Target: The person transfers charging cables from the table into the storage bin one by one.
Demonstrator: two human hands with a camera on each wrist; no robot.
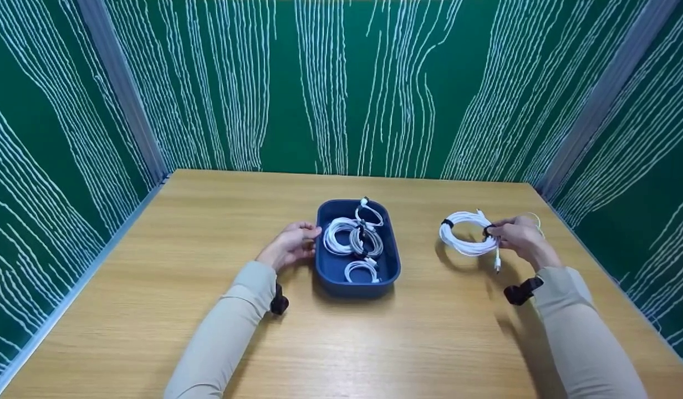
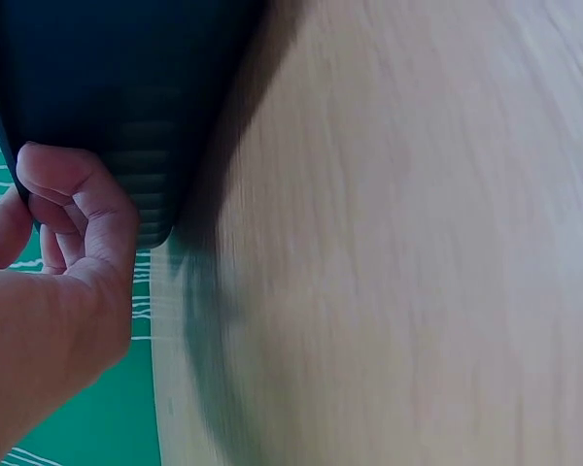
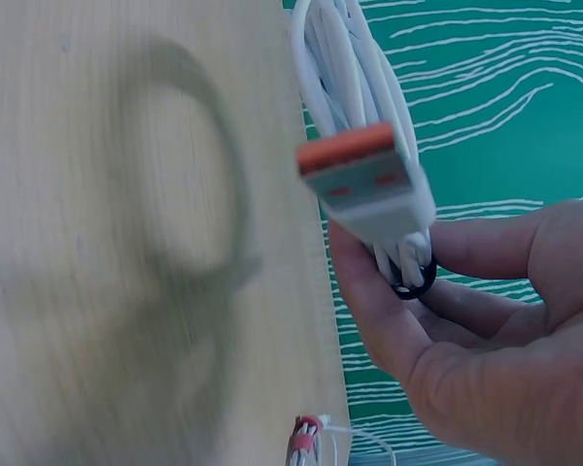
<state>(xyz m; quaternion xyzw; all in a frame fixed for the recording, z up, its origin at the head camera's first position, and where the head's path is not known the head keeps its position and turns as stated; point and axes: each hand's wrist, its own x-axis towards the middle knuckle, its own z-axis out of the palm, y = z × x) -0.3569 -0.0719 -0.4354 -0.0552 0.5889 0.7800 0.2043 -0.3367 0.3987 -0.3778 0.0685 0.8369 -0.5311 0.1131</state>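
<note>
A dark blue plastic bin (image 1: 357,290) stands on the table with several coiled cables (image 1: 341,237) inside, white and grey ones. My left hand (image 1: 290,244) grips its left rim; the left wrist view has the bent fingers (image 2: 107,209) against the bin's wall. To the right of the bin, my right hand (image 1: 520,235) pinches a white USB cable (image 1: 468,248), coiled and bound with black ties, and holds it above the table. Close to the right wrist camera hangs its USB plug (image 3: 364,184), with an orange insert.
Part of a thin white cable (image 1: 535,217) shows behind my right hand. The right wrist view has a small cable bundle with a red tie (image 3: 306,437) near the table's edge. Green panels with white lines (image 1: 363,111) stand around the wooden table (image 1: 208,221).
</note>
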